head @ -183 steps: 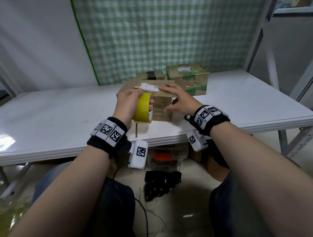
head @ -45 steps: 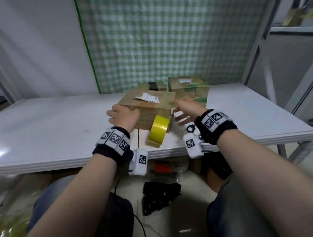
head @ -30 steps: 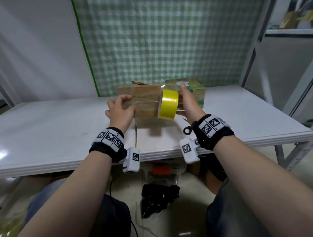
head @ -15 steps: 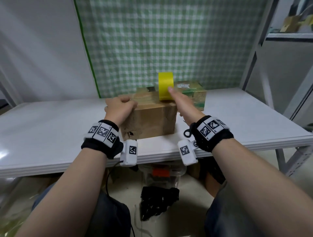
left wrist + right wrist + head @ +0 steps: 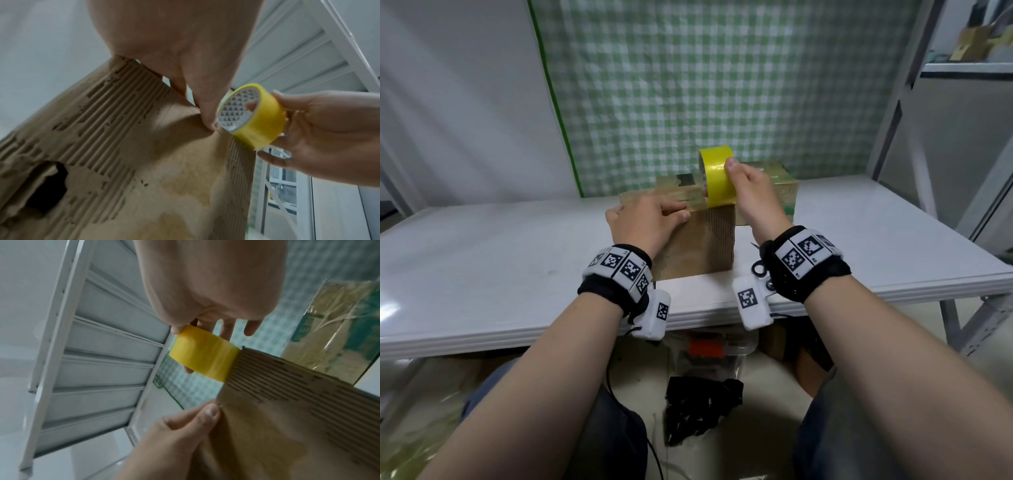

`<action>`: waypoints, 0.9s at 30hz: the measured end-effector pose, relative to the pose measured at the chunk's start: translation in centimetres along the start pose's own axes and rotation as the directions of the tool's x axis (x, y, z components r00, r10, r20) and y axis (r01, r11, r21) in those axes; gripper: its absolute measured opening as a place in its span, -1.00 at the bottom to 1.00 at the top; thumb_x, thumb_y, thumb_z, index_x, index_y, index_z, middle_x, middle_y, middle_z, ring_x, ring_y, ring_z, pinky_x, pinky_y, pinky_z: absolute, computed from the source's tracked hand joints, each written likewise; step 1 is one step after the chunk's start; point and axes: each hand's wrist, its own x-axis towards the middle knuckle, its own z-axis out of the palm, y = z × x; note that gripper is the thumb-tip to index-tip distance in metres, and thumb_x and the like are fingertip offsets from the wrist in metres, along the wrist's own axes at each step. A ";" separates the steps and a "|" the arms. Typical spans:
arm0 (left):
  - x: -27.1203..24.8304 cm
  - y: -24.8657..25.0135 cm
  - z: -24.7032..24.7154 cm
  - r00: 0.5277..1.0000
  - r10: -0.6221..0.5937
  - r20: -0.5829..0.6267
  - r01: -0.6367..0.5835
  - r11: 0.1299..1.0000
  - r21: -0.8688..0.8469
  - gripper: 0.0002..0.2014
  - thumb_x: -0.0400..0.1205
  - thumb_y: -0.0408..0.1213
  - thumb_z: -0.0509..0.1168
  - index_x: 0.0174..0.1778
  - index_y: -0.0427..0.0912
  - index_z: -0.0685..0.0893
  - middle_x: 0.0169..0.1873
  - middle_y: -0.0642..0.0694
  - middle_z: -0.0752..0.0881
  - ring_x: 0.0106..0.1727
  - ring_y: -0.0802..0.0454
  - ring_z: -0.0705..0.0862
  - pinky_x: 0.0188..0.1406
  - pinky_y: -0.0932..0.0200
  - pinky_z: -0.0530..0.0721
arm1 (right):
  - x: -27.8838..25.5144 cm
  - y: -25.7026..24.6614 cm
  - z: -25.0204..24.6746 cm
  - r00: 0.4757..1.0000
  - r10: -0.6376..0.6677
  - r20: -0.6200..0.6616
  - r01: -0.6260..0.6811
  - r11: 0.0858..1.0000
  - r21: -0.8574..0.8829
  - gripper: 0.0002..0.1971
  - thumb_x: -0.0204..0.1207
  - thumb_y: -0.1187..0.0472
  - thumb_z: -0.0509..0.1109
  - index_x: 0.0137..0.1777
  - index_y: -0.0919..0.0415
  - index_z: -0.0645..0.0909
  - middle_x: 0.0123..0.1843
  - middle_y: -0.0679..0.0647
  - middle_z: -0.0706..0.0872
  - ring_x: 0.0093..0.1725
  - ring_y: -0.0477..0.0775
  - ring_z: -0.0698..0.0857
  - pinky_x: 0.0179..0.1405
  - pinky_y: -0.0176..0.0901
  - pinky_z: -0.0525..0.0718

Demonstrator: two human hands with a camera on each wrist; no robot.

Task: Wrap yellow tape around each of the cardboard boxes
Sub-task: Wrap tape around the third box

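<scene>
A worn cardboard box [image 5: 698, 243] stands on the white table [image 5: 500, 267] in front of me. My left hand [image 5: 654, 219] holds its top front edge, fingers on top and thumb [image 5: 209, 120] pressed at the edge. My right hand [image 5: 750, 195] grips the yellow tape roll [image 5: 717, 180] upright on the box's top right corner, one finger through the core. In the right wrist view the roll [image 5: 203, 358] touches the box [image 5: 287, 426] at its corrugated edge. Clear yellowish tape lies across the box top.
Two more boxes stand behind: a bigger one wrapped in tape [image 5: 780, 185] at right and a small one [image 5: 671, 180] at left. Scissors [image 5: 758, 263] lie by my right wrist. A metal shelf frame [image 5: 928, 137] rises at the right. A green checked cloth hangs behind the table.
The box was lifted and turned, then set down. In the last half second the right hand brought the roll forward over the top to the right front edge; the left hand stayed on the box.
</scene>
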 end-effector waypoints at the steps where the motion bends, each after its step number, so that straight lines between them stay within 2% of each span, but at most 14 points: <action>1: 0.0 0.0 0.0 1.000 -0.002 -0.008 0.002 1.000 0.009 -0.75 0.61 0.26 0.36 0.14 0.37 0.80 0.22 0.26 0.78 0.39 0.12 0.61 0.42 -0.09 0.24 | 0.0 0.1 -0.2 1.000 0.018 0.005 -0.018 0.999 0.033 -0.22 0.40 -0.56 0.26 0.13 0.15 0.81 0.04 0.11 0.87 0.12 0.21 0.82 0.31 0.27 0.69; 2: 0.0 0.1 0.0 1.000 -0.004 -0.014 0.004 1.000 0.019 -0.75 0.61 0.26 0.36 0.14 0.37 0.80 0.22 0.24 0.79 0.39 0.10 0.61 0.41 -0.08 0.25 | -0.2 -0.1 -0.3 1.000 0.026 0.008 -0.027 0.998 0.057 -0.27 0.42 -0.51 0.27 0.08 0.16 0.83 -0.01 0.15 0.88 0.08 0.28 0.83 0.29 0.33 0.70; 5: -0.1 0.1 0.1 1.000 -0.002 -0.021 0.002 1.000 0.027 -0.74 0.61 0.26 0.36 0.15 0.35 0.80 0.21 0.20 0.80 0.36 0.09 0.63 0.41 -0.08 0.26 | -2.0 -1.9 -1.1 0.999 0.033 0.018 -0.035 0.990 0.134 -0.46 0.64 -0.22 0.26 -0.18 0.23 0.82 -0.17 0.27 0.87 -0.07 0.38 0.85 0.22 0.44 0.73; 7: 0.0 0.0 0.2 1.000 -0.003 -0.025 0.003 0.999 0.032 -0.73 0.61 0.27 0.35 0.15 0.36 0.80 0.20 0.21 0.80 0.35 0.09 0.63 0.40 -0.08 0.26 | -2.9 -2.6 -1.5 0.998 0.056 0.033 -0.061 0.979 0.194 -0.54 0.75 -0.05 0.26 -0.20 0.27 0.77 -0.24 0.35 0.84 -0.21 0.39 0.84 0.08 0.48 0.77; 9: 0.1 -0.1 0.3 1.000 -0.002 -0.027 0.003 0.999 0.035 -0.73 0.60 0.28 0.35 0.14 0.36 0.80 0.19 0.21 0.80 0.34 0.09 0.63 0.39 -0.09 0.26 | -3.4 -3.1 -1.8 0.996 0.073 0.054 -0.082 0.974 0.211 -0.62 0.79 0.06 0.24 -0.10 0.32 0.70 -0.29 0.37 0.82 -0.31 0.35 0.81 -0.03 0.40 0.82; 13: 0.1 -0.1 0.3 1.000 -0.003 -0.031 0.004 1.000 0.030 -0.72 0.60 0.29 0.34 0.14 0.36 0.80 0.17 0.20 0.81 0.32 0.09 0.64 0.41 -0.09 0.26 | -4.3 -3.3 -2.3 0.989 0.112 0.094 -0.132 0.961 0.241 -0.68 0.78 0.08 0.23 0.08 0.38 0.63 -0.31 0.35 0.82 -0.38 0.30 0.81 -0.19 0.20 0.85; 15: 0.1 -0.1 0.4 0.999 0.001 -0.033 0.000 1.000 0.025 -0.72 0.60 0.29 0.34 0.14 0.36 0.80 0.17 0.20 0.81 0.32 0.09 0.63 0.41 -0.09 0.26 | -4.6 -3.1 -2.6 0.979 0.176 0.107 -0.196 0.954 0.226 -0.76 0.76 0.13 0.25 0.10 0.33 0.59 -0.38 0.20 0.82 -0.43 0.22 0.81 -0.36 0.00 0.80; 17: 0.1 -0.1 0.4 0.999 0.004 -0.033 -0.003 1.000 0.018 -0.72 0.61 0.29 0.34 0.14 0.35 0.80 0.18 0.20 0.81 0.32 0.09 0.63 0.41 -0.08 0.24 | -4.7 -2.5 -2.8 0.968 0.222 0.119 -0.243 0.948 0.204 -0.84 0.72 0.17 0.27 0.02 0.27 0.57 -0.47 0.05 0.78 -0.49 0.10 0.80 -0.49 -0.15 0.71; 20: 0.1 -0.1 0.4 0.999 0.009 -0.031 -0.008 1.000 0.012 -0.72 0.61 0.28 0.35 0.14 0.34 0.81 0.19 0.20 0.80 0.34 0.09 0.63 0.42 -0.07 0.23 | -4.7 -1.8 -2.9 0.948 0.262 0.179 -0.297 0.932 0.209 -0.85 0.68 0.19 0.31 0.07 0.29 0.55 -0.50 0.01 0.77 -0.44 0.10 0.82 -0.41 -0.08 0.74; 22: 0.1 -0.2 0.4 0.999 0.014 -0.032 -0.014 1.000 0.009 -0.72 0.60 0.28 0.35 0.13 0.34 0.81 0.18 0.21 0.81 0.34 0.10 0.63 0.43 -0.08 0.24 | -4.6 -1.5 -2.7 0.943 0.274 0.190 -0.310 0.930 0.198 -0.77 0.67 0.17 0.32 0.18 0.33 0.53 -0.48 0.02 0.78 -0.38 0.19 0.84 -0.25 0.07 0.82; 25: 0.1 -0.3 0.5 1.000 0.016 -0.019 -0.016 1.000 -0.003 -0.73 0.60 0.29 0.35 0.13 0.36 0.80 0.16 0.21 0.82 0.33 0.12 0.63 0.42 -0.07 0.23 | -4.8 -1.4 -2.4 0.936 0.281 0.211 -0.323 0.925 0.202 -0.59 0.60 0.15 0.35 0.32 0.44 0.50 -0.27 0.22 0.82 -0.19 0.44 0.85 0.06 0.41 0.78; 27: 0.0 -0.3 0.5 1.000 0.016 -0.010 -0.016 1.000 -0.007 -0.73 0.60 0.29 0.35 0.13 0.36 0.80 0.17 0.23 0.81 0.35 0.14 0.62 0.42 -0.06 0.23 | -5.0 -1.4 -2.4 0.933 0.287 0.218 -0.332 0.920 0.207 -0.51 0.53 0.13 0.40 0.33 0.47 0.51 -0.10 0.32 0.76 -0.12 0.52 0.84 0.12 0.53 0.74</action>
